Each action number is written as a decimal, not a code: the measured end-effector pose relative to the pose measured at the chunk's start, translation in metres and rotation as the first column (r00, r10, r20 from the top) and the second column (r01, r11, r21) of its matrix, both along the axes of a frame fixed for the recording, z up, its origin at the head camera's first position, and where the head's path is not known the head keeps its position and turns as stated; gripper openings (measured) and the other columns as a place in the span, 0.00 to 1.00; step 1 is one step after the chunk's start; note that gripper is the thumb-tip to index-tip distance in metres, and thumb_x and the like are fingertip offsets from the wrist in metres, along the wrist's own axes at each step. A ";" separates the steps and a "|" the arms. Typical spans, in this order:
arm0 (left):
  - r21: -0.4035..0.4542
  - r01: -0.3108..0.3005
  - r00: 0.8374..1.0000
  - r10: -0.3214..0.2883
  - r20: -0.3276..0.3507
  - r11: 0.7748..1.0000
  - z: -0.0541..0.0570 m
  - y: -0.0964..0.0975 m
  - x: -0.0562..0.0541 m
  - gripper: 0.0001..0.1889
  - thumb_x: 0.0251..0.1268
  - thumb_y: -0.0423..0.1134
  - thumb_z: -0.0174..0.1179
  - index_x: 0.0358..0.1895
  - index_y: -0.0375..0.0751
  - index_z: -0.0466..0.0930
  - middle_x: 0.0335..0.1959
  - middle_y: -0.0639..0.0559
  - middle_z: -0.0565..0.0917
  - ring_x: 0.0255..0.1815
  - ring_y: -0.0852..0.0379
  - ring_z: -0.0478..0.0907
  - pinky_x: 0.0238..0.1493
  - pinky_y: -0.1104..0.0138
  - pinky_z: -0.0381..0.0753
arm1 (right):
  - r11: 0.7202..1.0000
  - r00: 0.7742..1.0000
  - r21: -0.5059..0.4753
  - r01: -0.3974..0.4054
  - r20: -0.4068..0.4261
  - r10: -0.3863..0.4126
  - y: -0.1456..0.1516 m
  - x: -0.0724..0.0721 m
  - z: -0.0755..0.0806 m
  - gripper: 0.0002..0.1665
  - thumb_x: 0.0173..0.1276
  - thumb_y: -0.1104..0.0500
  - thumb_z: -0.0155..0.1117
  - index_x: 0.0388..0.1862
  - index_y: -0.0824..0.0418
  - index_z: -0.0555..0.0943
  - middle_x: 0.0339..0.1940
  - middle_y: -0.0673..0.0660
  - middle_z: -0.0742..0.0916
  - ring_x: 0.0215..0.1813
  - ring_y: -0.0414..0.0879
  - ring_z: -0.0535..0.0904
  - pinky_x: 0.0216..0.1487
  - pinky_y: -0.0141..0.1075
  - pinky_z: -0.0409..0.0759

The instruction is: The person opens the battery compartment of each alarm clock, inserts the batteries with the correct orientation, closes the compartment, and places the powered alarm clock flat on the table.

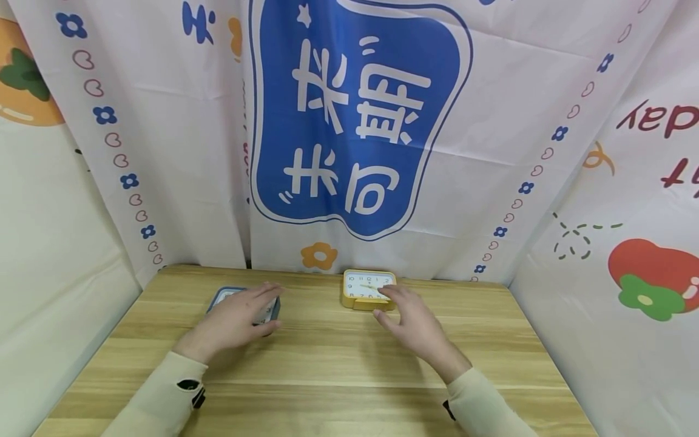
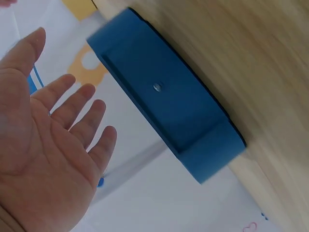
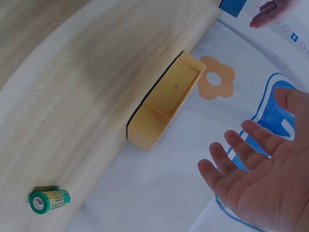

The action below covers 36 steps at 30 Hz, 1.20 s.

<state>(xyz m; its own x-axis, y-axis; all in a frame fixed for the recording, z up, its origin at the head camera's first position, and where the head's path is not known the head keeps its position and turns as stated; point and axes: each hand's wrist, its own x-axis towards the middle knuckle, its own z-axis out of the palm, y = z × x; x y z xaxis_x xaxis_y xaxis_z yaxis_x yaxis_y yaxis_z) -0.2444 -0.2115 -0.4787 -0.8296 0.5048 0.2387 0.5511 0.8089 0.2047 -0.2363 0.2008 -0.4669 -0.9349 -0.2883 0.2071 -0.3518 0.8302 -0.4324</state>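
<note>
A blue alarm clock (image 1: 221, 297) lies face up on the left of the wooden table, partly covered by my left hand (image 1: 232, 318). That hand hovers over it with fingers spread, and the left wrist view shows a gap between the palm and the blue side of the clock. Further right, a yellow alarm clock (image 1: 360, 285) also lies face up near the back edge. My right hand (image 1: 417, 321) hangs above its right side, fingers loosely extended and apart from it. In the right wrist view a green and gold battery (image 3: 49, 200) lies on the table; the head view hides it.
The wooden table (image 1: 327, 388) runs back to a white printed cloth (image 1: 191, 152) that hangs behind it. More printed cloth (image 1: 590, 315) closes the right side, and pale cloth (image 1: 60, 243) stands on the left.
</note>
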 end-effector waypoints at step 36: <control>-0.060 -0.011 0.982 0.023 0.189 0.998 -0.009 -0.066 -0.029 0.58 0.59 0.67 0.87 0.89 0.44 0.75 0.88 0.30 0.76 0.88 0.22 0.74 0.82 0.18 0.74 | 0.812 0.887 0.503 -0.296 -0.171 0.429 -0.019 0.040 -0.016 0.42 0.90 0.27 0.60 0.93 0.44 0.74 0.94 0.49 0.78 0.94 0.50 0.74 0.91 0.57 0.81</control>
